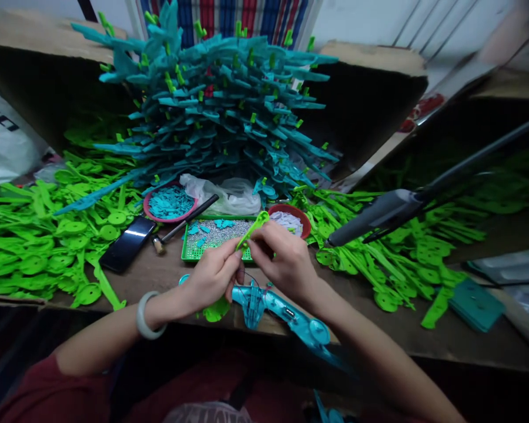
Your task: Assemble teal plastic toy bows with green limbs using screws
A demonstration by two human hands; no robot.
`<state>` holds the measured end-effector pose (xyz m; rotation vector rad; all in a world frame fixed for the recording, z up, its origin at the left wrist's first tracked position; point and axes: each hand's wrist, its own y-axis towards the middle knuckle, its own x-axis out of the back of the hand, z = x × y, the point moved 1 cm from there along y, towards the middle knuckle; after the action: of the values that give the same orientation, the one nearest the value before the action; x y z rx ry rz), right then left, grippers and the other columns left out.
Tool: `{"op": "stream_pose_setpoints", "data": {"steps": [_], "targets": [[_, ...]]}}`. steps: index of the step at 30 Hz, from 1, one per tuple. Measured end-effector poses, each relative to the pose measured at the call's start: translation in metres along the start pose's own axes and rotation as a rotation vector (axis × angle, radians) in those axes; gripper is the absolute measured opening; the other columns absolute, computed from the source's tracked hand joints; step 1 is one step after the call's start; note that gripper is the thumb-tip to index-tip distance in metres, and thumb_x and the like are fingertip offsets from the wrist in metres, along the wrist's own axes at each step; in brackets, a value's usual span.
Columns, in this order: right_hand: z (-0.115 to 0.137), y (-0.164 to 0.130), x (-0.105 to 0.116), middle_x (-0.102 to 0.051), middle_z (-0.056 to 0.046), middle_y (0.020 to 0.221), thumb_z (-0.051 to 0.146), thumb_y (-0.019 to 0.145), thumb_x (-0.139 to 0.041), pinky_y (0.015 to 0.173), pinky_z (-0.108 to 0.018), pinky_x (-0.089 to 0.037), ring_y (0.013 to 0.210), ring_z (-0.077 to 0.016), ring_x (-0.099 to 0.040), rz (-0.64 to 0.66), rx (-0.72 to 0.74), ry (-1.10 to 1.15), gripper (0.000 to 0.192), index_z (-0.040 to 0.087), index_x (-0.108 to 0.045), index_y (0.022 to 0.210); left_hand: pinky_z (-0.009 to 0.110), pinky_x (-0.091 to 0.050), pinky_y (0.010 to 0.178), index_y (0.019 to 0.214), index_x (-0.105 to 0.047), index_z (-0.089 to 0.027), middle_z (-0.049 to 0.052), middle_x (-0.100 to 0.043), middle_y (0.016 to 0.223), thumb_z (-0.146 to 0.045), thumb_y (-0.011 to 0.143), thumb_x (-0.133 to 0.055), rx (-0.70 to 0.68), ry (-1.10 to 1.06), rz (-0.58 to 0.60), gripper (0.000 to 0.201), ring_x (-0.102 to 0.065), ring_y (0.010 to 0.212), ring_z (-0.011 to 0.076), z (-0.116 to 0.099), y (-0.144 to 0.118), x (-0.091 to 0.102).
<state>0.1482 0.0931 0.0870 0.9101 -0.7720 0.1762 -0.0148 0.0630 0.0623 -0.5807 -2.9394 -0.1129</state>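
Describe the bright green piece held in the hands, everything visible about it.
The green piece is a long, flat strip of bright green, plastic-looking material with a rounded end at each tip. It slants from lower left to upper right over the table edge. The left hand and right hand pinch its middle between fingertips. Its lower round end shows below the left hand; the upper end lies in front of the green tray.

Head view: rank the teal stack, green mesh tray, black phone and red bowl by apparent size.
1. teal stack
2. green mesh tray
3. black phone
4. red bowl, partly hidden by the right hand, so its rank is unsure.
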Motion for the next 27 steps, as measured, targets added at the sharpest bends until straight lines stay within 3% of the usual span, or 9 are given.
{"op": "stream_pose_setpoints", "data": {"steps": [2, 4, 7, 9, 16, 22, 24, 27], "targets": [[0.005, -0.009, -0.008, -0.057, 0.0, 0.071, 0.017, 0.093, -0.052, 0.061, -0.025, -0.042, 0.065, -0.0123, -0.053, -0.072, -0.133, 0.082, 0.014, 0.019, -0.056, 0.08, 0.02, -0.046, 0.044, 0.124, -0.058, -0.013, -0.001, -0.064, 0.069, -0.026, 0.1, -0.037, -0.1, 0.153, -0.095, 0.034, -0.055, 0.042, 0.0086, 0.004, -0.002, -0.002], [0.01, -0.016, -0.015, -0.058, 0.001, 0.067, 0.021, 0.091, -0.055, 0.057, -0.024, -0.043, 0.059, -0.0108, -0.053, -0.109, -0.332, 0.243, 0.014, 0.02, -0.055, 0.078, 0.026, -0.055, 0.06, 0.119, -0.061, -0.012, 0.004, -0.069, 0.082, -0.022, 0.099, -0.04, -0.261, 0.325, -0.226, 0.03, -0.064, 0.062, 0.0132, 0.01, -0.004, -0.005], [0.013, -0.024, -0.026, -0.052, 0.007, 0.057, 0.029, 0.087, -0.061, 0.043, -0.022, -0.039, 0.044, -0.0088, -0.048, -0.092, -0.656, 0.625, 0.016, 0.022, -0.051, 0.076, 0.034, -0.056, 0.087, 0.125, -0.059, -0.013, 0.011, -0.07, 0.108, -0.018, 0.098, -0.042, -0.491, 0.521, -0.376, 0.032, -0.067, 0.098, 0.0206, 0.023, -0.007, -0.011], [0.015, -0.028, -0.034, -0.05, 0.008, 0.056, 0.033, 0.084, -0.063, 0.037, -0.021, -0.037, 0.04, -0.0077, -0.046, -0.095, -0.757, 0.79, 0.019, 0.021, -0.051, 0.076, 0.034, -0.056, 0.089, 0.132, -0.055, -0.014, 0.012, -0.069, 0.113, -0.015, 0.098, -0.041, -0.572, 0.586, -0.428, 0.037, -0.066, 0.102, 0.0202, 0.032, -0.009, -0.013], [0.018, -0.032, -0.045, -0.049, 0.008, 0.055, 0.03, 0.078, -0.063, 0.036, -0.02, -0.034, 0.039, -0.0061, -0.042, -0.104, -0.83, 0.778, 0.018, 0.02, -0.051, 0.07, 0.03, -0.058, 0.074, 0.143, -0.045, -0.013, 0.01, -0.067, 0.095, -0.012, 0.099, -0.041, -0.603, 0.719, -0.489, 0.044, -0.064, 0.081, 0.017, 0.047, -0.017, -0.017], [0.015, -0.029, -0.043, -0.048, 0.007, 0.055, 0.023, 0.077, -0.061, 0.045, -0.021, -0.036, 0.047, -0.0071, -0.042, -0.026, -0.751, 0.698, 0.015, 0.02, -0.051, 0.065, 0.027, -0.058, 0.074, 0.147, -0.039, -0.015, 0.01, -0.064, 0.094, -0.01, 0.099, -0.042, -0.603, 0.778, -0.51, 0.049, -0.065, 0.083, 0.0171, 0.049, -0.024, -0.016], [0.013, -0.03, -0.044, -0.05, 0.006, 0.057, 0.021, 0.081, -0.06, 0.048, -0.022, -0.038, 0.049, -0.0079, -0.045, -0.032, -0.688, 0.621, 0.014, 0.02, -0.053, 0.069, 0.027, -0.058, 0.073, 0.146, -0.041, -0.014, 0.01, -0.064, 0.093, -0.01, 0.099, -0.043, -0.584, 0.767, -0.502, 0.048, -0.065, 0.082, 0.0169, 0.05, -0.025, -0.015], [0.013, -0.033, -0.048, -0.056, 0.003, 0.066, 0.016, 0.087, -0.057, 0.055, -0.023, -0.042, 0.058, -0.0098, -0.051, -0.062, -0.459, 0.363, 0.013, 0.019, -0.057, 0.075, 0.027, -0.058, 0.074, 0.143, -0.045, -0.013, 0.01, -0.065, 0.095, -0.009, 0.098, -0.043, -0.554, 0.711, -0.481, 0.045, -0.065, 0.082, 0.0161, 0.051, -0.025, -0.013]]}}
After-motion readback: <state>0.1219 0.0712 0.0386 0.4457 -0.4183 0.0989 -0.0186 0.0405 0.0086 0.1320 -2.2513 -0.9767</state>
